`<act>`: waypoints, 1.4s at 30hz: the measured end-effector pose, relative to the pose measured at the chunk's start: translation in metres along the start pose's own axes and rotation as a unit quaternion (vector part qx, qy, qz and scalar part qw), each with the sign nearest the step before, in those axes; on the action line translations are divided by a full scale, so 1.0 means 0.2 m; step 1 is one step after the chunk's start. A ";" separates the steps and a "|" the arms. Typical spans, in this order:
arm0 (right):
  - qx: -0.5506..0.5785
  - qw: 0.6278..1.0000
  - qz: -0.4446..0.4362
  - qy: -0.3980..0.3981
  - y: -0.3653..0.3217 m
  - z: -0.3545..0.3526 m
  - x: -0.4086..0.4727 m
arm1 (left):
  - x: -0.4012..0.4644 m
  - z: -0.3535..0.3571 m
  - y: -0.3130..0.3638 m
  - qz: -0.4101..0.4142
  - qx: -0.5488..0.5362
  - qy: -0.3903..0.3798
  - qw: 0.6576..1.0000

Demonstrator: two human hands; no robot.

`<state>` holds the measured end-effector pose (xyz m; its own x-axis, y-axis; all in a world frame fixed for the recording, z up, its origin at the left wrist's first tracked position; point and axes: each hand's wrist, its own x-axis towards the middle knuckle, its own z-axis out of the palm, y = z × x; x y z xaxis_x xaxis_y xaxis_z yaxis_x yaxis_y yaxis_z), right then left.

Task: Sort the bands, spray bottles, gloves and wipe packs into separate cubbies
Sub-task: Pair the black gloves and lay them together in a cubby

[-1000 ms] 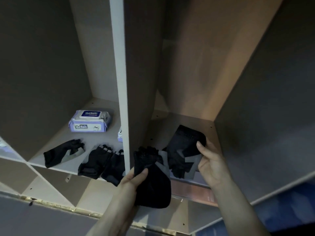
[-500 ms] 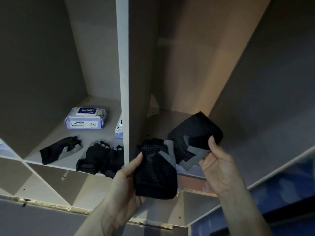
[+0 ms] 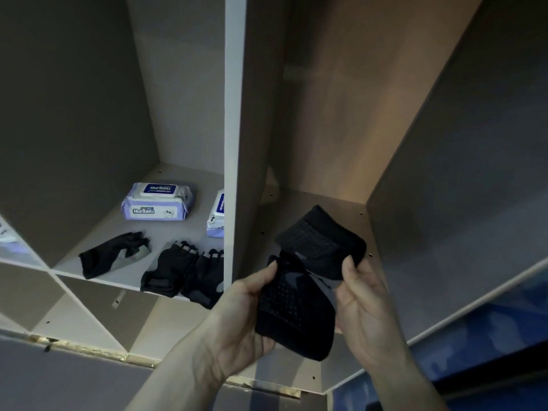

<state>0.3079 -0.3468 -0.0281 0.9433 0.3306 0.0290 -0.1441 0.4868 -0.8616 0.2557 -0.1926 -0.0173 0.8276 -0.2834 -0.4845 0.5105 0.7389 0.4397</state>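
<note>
My left hand (image 3: 240,318) grips a black dotted glove (image 3: 292,310) in front of the right cubby. My right hand (image 3: 360,301) pinches a second black glove (image 3: 323,241) that lies over the top of the first, above the right cubby's floor (image 3: 296,209). In the left cubby, three more black gloves lie near the front edge: one at the left (image 3: 114,253), one in the middle (image 3: 169,268), and one against the divider (image 3: 207,277). Behind them sit a purple and white wipe pack (image 3: 157,201) and a second wipe pack (image 3: 216,215), half hidden by the divider.
A white vertical divider (image 3: 234,143) separates the two cubbies. Lower cubbies (image 3: 89,315) open below the shelf. The right cubby's side wall (image 3: 444,203) stands close to my right hand. Something blue (image 3: 489,336) lies at the lower right.
Both hands have come closer together and lower, and the right-hand glove now overlaps the left-hand glove. The view has shifted slightly.
</note>
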 end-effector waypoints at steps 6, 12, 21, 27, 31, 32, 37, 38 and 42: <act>-0.148 0.981 -0.055 -0.108 -0.03 -0.02 -0.03 | 0.02 -0.01 0.00 0.036 -0.019 -0.012 0.999; -0.528 0.803 -0.218 -0.172 0.05 -0.06 -0.04 | 0.01 0.01 0.02 0.102 -0.078 -0.031 0.991; -0.145 0.988 0.029 -0.036 0.05 -0.03 -0.14 | -0.01 -0.02 -0.02 0.205 0.065 0.037 0.976; -0.095 0.977 0.189 -0.013 0.17 0.08 -0.14 | -0.03 -0.08 -0.07 0.252 0.166 0.076 0.950; -0.101 0.983 0.150 -0.023 0.21 0.15 -0.18 | -0.08 -0.14 -0.05 0.324 0.235 0.135 0.907; -0.102 0.984 0.141 -0.032 0.22 0.18 -0.16 | -0.10 -0.16 -0.04 0.335 0.244 0.140 0.899; -0.111 0.985 0.124 -0.040 0.27 0.28 -0.11 | -0.16 -0.26 -0.02 0.344 0.252 0.164 0.890; -0.119 0.984 0.126 -0.041 0.29 0.30 -0.10 | -0.18 -0.28 -0.02 0.344 0.248 0.167 0.890; -0.143 0.979 0.143 -0.040 0.40 0.35 -0.04 | -0.24 -0.41 -0.02 0.367 0.253 0.167 0.879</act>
<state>0.2668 -0.2534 -0.0613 0.8487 0.4876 -0.2050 -0.2990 0.1226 -0.9463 0.1947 -0.1317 -0.0570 0.9061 0.4141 -0.0867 -0.0247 0.2564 0.9663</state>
